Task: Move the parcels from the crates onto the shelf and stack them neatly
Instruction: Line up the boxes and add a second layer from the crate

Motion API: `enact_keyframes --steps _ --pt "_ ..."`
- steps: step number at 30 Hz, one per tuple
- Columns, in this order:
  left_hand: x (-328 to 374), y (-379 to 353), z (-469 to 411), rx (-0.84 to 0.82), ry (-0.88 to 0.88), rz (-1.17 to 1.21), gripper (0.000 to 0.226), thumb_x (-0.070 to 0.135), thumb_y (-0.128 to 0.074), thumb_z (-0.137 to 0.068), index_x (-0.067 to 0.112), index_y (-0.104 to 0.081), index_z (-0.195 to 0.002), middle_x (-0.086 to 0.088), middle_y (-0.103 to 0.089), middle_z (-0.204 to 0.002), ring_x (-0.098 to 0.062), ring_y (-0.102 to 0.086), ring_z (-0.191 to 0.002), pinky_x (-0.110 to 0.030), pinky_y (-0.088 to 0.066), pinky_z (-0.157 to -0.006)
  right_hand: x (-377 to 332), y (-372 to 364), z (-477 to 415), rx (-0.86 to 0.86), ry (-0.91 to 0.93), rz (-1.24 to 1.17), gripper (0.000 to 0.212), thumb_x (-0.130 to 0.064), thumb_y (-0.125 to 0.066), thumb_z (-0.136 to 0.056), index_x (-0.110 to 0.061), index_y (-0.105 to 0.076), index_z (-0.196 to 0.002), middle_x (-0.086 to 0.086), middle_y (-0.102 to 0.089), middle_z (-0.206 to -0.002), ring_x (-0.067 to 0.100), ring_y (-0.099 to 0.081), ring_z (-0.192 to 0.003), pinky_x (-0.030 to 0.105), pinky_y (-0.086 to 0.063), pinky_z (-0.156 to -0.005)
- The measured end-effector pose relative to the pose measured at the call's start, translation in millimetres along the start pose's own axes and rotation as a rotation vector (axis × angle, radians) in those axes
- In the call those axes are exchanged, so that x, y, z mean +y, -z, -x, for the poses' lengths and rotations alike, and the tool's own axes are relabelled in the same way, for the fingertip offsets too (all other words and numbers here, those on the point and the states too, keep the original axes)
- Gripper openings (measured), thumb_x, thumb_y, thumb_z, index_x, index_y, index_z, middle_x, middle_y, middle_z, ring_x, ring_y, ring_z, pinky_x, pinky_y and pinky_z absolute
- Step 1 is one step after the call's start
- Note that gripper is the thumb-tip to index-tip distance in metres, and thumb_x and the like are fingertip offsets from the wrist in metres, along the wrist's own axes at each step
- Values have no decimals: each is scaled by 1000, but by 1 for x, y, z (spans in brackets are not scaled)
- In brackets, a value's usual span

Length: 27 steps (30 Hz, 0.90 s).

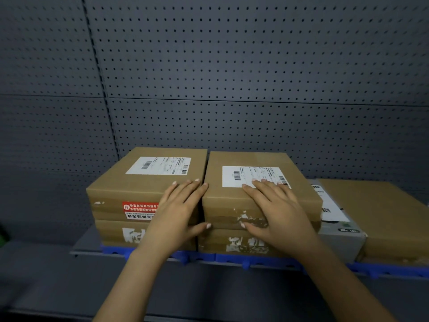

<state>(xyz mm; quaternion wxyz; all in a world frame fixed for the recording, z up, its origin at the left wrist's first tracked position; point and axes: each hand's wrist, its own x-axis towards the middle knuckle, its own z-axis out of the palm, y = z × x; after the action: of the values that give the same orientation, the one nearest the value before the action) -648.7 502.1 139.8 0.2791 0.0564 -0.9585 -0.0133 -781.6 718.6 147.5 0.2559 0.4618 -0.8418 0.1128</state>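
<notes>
**Squaring Two Stacks of Cardboard Parcels on the Shelf**

The left hand (178, 212) is lying open, fingers spread flat over the near right corner of the top left parcel (148, 180), with the thumb reaching toward the seam between the stacks. The right hand (276, 212) is also lying open, palm draped over the front edge of the top right parcel (253, 182), its fingertips touching the white shipping label (241, 176) and its thumb pressing the front face. Neither hand is gripping anything.

Under each hand a second brown parcel is sitting on the shelf (88, 252), just behind the blue front rail (232, 257). Further out past the right hand, a grey box (343, 238) and another brown parcel (390, 219) are resting side by side.

These flat boxes are looking stiff and probably moderately light, with smooth taped faces that may slide. Holding them by opposite short edges, or pushing flat on the front face, seems the safest way to align them.
</notes>
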Motion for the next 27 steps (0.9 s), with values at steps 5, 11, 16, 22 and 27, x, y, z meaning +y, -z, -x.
enact_keyframes --steps 5,11,16,22,27 --pt "-1 0 2 9 -17 13 88 55 -72 -73 25 -35 -147 -1 -39 -150 -20 -35 -139 -31 -4 -117 -4 -2 -3 5 -8 -3 75 -65 -54 -77 -30 -39 -142 -2 -45 -145 19 -37 -137 41 -24 -113" --pt "-3 -3 3 28 -8 20 86 52 -72 -75 28 -33 -148 1 -38 -151 -18 -32 -140 -37 -11 -118 -3 -3 -4 -2 -12 -12 76 -66 -57 -78 -31 -36 -143 -3 -42 -148 17 -34 -137 37 -17 -114" --pt "-2 -4 2 48 -4 20 81 51 -70 -78 29 -33 -148 2 -38 -151 -18 -32 -140 -38 -13 -118 -3 -3 -5 -7 -15 -18 77 -65 -57 -78 -31 -36 -144 -3 -41 -148 17 -33 -138 37 -17 -114" --pt "-1 -4 3 59 -1 27 79 50 -68 -79 28 -34 -147 2 -39 -150 -18 -31 -139 -39 -12 -119 -5 -3 -5 7 -16 -23 77 -62 -60 -77 -29 -38 -142 -1 -44 -146 20 -36 -136 39 -20 -113" --pt "1 -5 3 84 4 58 74 55 -61 -81 28 -38 -145 2 -41 -147 -17 -33 -137 -39 -12 -118 -6 -3 -5 12 -14 -30 76 -59 -62 -78 -28 -38 -142 1 -44 -146 22 -37 -136 42 -23 -113"
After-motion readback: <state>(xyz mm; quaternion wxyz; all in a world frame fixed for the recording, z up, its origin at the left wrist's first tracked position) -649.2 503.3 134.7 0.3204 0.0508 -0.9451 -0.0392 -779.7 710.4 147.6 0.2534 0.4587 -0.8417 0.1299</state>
